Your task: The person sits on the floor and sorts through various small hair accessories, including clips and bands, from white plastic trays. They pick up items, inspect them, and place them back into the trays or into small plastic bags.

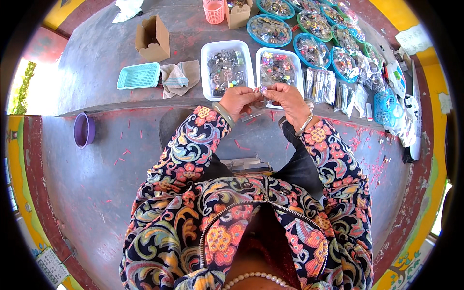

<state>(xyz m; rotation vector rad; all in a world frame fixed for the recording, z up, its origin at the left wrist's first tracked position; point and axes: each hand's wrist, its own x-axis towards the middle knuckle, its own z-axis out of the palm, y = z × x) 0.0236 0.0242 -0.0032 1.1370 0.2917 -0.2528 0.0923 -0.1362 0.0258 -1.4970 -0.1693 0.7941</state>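
In front of the concrete ledge, my left hand point(238, 101) and my right hand point(290, 102) meet, thumbs and fingers pinched together. Between the fingertips is a small trinket point(263, 90) with a purple part; a thin, see-through piece seems to hang below it, too small to make out. A white tray point(205, 72) of mixed dark and coloured small accessories lies just beyond my left hand. Beyond the right hand sits a second white tray point(300, 79), filled with black, pink and yellow pieces. My fingers hide part of what they hold.
Left on the ledge are a teal basket point(138, 76), a folded cloth point(180, 79) and an open cardboard box point(152, 39). Several blue and green round baskets point(269, 31) crowd the right, near packaged sticks point(320, 86). A purple basin point(84, 130) stands on the floor.
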